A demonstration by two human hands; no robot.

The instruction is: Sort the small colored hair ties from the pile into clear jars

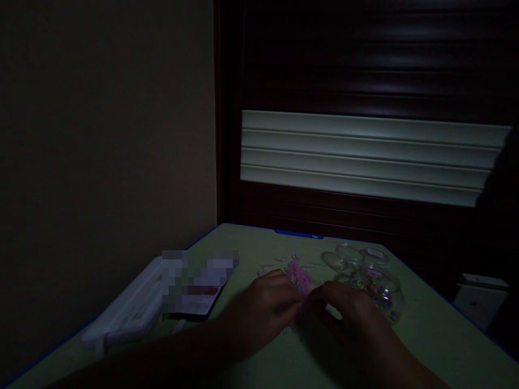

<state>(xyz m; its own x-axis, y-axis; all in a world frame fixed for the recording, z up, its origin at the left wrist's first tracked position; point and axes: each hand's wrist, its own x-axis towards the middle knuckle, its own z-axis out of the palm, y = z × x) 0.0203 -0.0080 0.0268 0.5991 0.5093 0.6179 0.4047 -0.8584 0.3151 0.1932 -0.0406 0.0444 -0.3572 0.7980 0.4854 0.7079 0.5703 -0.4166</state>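
— Working this close in dim light, how do we keep the step clean?

— We judge it best to keep both hands low over the table (430, 335), fingertips together, and handle one band at a time so the pile does not scatter.

— How do our hands stand, low in the middle of the frame?

— Our left hand (265, 308) is curled, fingers bent toward the thumb; our right hand (344, 308) is curled the same way, and the two nearly meet. They seem to pinch something small between them, probably a band, but it is too dark to make out, so we cannot tell what either grips.

— And the bands?

— The pink bands (298, 273) lie loose just beyond our fingertips, at centre frame. To the right stands a clear jar (379, 289) with coloured bits inside, a lid (344, 256) behind it. Left of centre lies a dark phone (198, 300) against a white case (130, 316).
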